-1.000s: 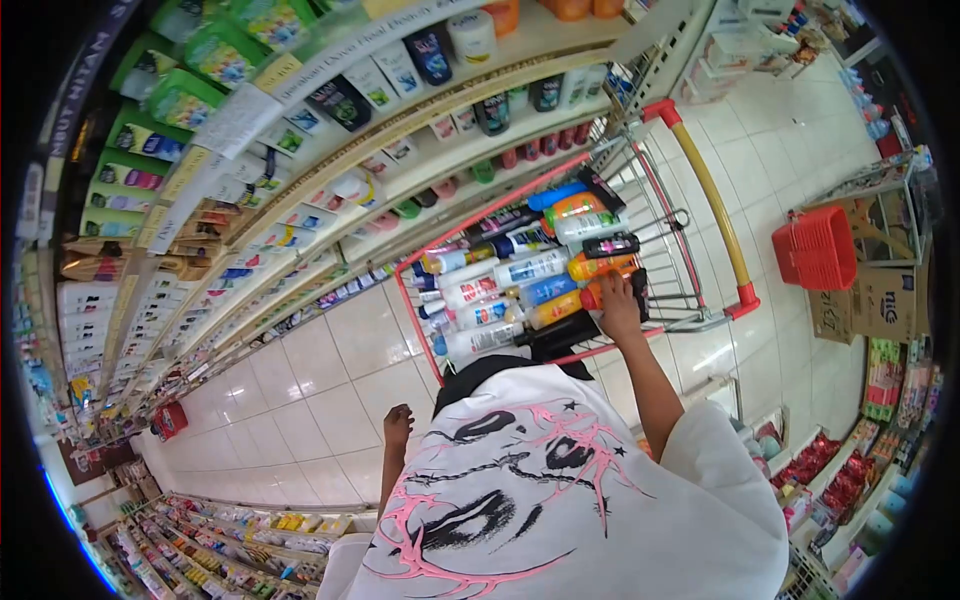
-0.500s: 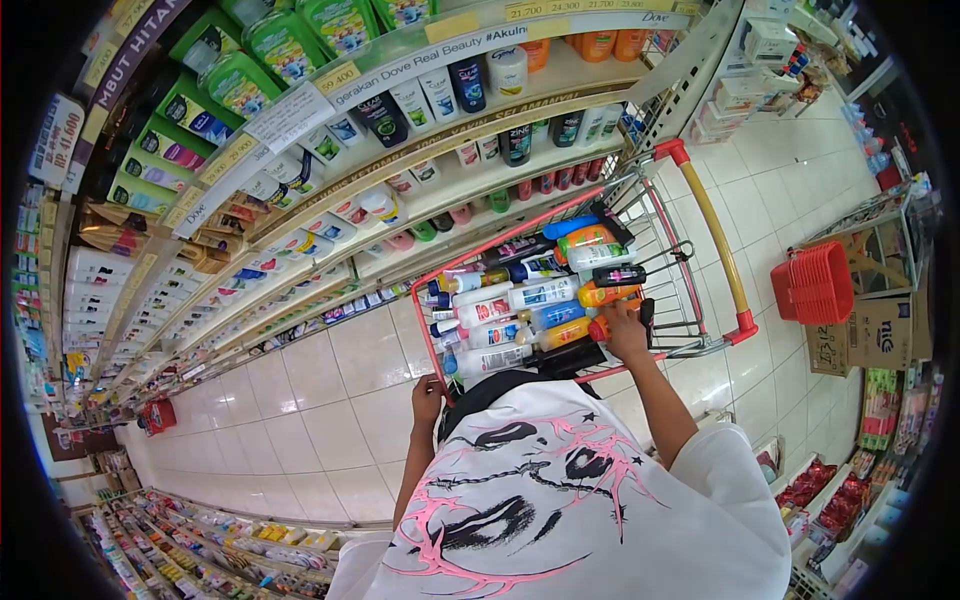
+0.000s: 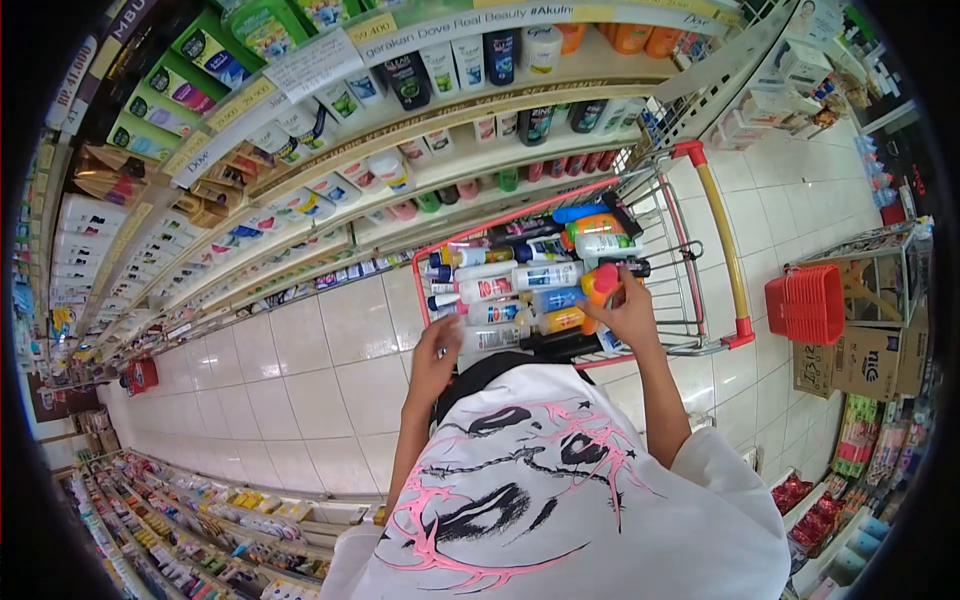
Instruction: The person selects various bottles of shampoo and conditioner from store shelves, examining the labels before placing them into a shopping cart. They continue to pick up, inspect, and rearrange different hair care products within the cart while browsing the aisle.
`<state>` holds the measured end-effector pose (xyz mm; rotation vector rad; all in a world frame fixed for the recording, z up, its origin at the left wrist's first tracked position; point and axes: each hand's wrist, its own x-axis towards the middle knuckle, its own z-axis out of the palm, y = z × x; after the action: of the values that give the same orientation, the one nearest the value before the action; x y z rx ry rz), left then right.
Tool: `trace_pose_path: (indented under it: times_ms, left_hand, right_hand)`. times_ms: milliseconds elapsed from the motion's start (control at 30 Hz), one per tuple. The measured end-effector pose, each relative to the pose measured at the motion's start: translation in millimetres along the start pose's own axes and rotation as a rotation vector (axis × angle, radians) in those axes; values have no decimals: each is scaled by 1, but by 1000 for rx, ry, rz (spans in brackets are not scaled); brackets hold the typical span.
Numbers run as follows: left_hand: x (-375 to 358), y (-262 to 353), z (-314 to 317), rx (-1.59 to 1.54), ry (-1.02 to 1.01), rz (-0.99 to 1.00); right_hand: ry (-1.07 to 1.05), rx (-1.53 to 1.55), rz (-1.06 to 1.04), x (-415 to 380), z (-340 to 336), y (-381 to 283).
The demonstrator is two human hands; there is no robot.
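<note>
My right hand (image 3: 630, 318) grips an orange bottle (image 3: 598, 288) with a pinkish-red cap, tilted up above the other bottles in the shopping cart (image 3: 424, 290). At the cart's near left corner is my left hand (image 3: 436, 352), fingers loosely extended, somewhat blurred, with nothing visible in them. Beside it lies a clear-white bottle (image 3: 494, 338). Rows of bottles fill the cart: a white one with a blue label (image 3: 547, 276), a blue one (image 3: 556, 300), a yellow one (image 3: 562, 320) and a black one (image 3: 565, 346) along the near side.
Shelves of shampoo bottles (image 3: 405, 80) run along the cart's far side. The cart's yellow handle (image 3: 722, 245) is on the right. Stacked red baskets (image 3: 805, 303) and cardboard boxes (image 3: 868, 360) stand farther right on the tiled floor (image 3: 310, 345). More shelves (image 3: 200, 500) line the lower left.
My right hand has lifted the orange bottle with the red cap from among the others. My left hand has come off the cart's rim and moved up toward the bottles.
</note>
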<state>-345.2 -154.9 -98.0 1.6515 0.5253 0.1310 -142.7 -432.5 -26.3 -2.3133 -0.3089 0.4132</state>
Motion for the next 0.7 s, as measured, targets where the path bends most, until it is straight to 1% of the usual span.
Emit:
trace_pose_path:
  times_ms: [67,133,167,233,267,333,367,567,700]
  left_hand:
    - [17,67,24,-47,-250,105]
    - [27,107,46,-82,-439,108]
    - [28,111,55,-76,-444,113]
    - [31,120,68,-256,-535,76]
    - [31,127,66,-249,-543,80]
    - [29,144,58,-448,-470,-87]
    - [29,143,54,-477,-458,-47]
    - [29,151,39,-447,-453,-68]
    - [28,148,39,-484,-445,-40]
  right_hand:
    - [41,271,-115,1,5,-33]
    - [115,477,-167,6,19,-64]
    - [123,481,-169,9,22,-78]
    - [158,542,-156,16,24,-99]
    - [168,547,-156,20,24,-99]
    - [-84,906,-31,24,22,-109]
    - [-189,1006,5,17,15,-114]
    - [-238,1112,62,12,21,-116]
    - [-214,1084,63,15,28,-112]
